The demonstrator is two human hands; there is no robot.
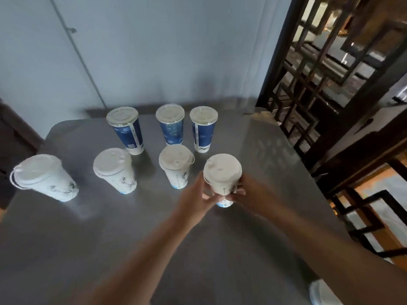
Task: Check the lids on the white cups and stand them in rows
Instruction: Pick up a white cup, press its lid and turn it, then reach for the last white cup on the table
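I am gripping a lidded white cup [222, 187] between both hands. My left hand [196, 199] is curling its fingers round the cup's left side and my right hand [244, 191] is curling round its right side. Its lid [222, 170] is sitting on top. I cannot tell whether its base is touching the grey table [154, 227]. Left of my hands, three more white cups are standing in a line: the nearest white cup [176, 172], the middle white cup [116, 175] and the far-left white cup [48, 179]. Beyond my hands, a row of three blue cups [172, 130] is standing.

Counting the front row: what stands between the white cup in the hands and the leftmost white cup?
Head view: two lidded white cups, the second-from-left cup and the third-from-left cup.
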